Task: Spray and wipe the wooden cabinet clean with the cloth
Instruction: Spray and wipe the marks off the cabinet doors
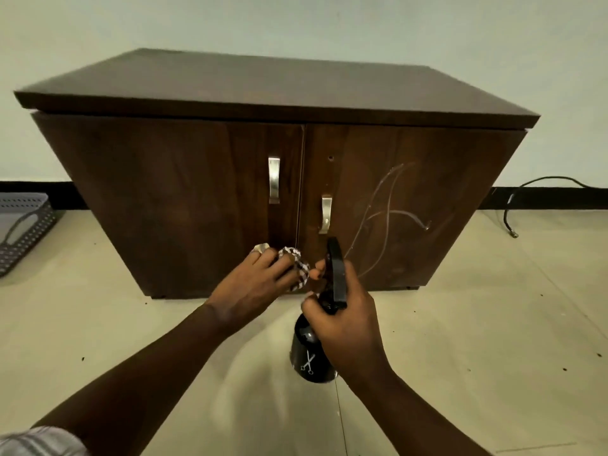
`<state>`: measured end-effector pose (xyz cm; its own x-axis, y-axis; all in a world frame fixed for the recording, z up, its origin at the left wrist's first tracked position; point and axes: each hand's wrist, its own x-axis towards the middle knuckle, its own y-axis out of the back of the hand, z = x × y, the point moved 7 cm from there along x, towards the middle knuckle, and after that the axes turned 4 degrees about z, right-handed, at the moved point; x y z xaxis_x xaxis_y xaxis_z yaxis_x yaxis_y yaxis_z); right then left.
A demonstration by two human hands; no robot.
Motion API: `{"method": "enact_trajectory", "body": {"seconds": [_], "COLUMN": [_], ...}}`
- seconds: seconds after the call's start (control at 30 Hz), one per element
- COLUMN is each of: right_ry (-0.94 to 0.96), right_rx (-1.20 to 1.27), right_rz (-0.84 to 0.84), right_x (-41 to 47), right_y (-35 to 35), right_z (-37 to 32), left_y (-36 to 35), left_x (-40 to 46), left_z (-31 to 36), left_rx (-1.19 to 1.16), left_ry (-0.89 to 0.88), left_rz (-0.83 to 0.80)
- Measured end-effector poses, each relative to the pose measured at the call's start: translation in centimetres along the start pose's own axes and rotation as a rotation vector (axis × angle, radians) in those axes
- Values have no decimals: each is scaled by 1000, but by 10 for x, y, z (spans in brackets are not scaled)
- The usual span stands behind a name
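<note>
Holding a black spray bottle [311,352] w/ the right hand [345,319] wrapped round its neck, nozzle aimed at the wooden cabinet [184,199]; left hand [251,286] is closed on a bunched checked cloth [297,266] just in front of the door bottoms. Looks early: pale curved marks [385,212] still streak the right door, so wiping's mostly left, I'd say. Dark smooth veneer, curved metal handles [273,180], cabinet on a pale tiled floor [477,340].

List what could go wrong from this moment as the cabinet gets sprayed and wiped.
1. The right hand holds the black spray bottle with its nozzle close to the left hand, so spray may hit the fingers instead of the wood.
2. The checkered cloth is bunched small in the left hand's grip; it could smear the white scribbles on the right door rather than lift them.
3. The right door's handle hangs crooked, and wiping may snag it.
</note>
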<state>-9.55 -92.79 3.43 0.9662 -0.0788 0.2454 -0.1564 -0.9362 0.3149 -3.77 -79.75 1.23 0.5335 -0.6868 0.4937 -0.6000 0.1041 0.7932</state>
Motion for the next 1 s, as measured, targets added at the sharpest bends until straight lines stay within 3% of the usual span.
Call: {"method": "enact_trajectory", "body": {"seconds": [0.33,0.5,0.87,1.0], "right_ry": [-4,-130,-151,-124], "right_rx": [-140,-201,-222,-224], "right_rz": [38,24,-85,-34], "right_x": [-62,-87,-83,-71], "right_y": [58,64,42,37], "right_z": [-54,-44,-14,-5], "left_y": [156,205,183,157], "left_x": [35,53,59,66], "left_z": [-42,-47,-32,-30], "left_rx": [60,127,74,-4], "left_ry": [464,487,501,514], "left_rz": [270,310,335,345]}}
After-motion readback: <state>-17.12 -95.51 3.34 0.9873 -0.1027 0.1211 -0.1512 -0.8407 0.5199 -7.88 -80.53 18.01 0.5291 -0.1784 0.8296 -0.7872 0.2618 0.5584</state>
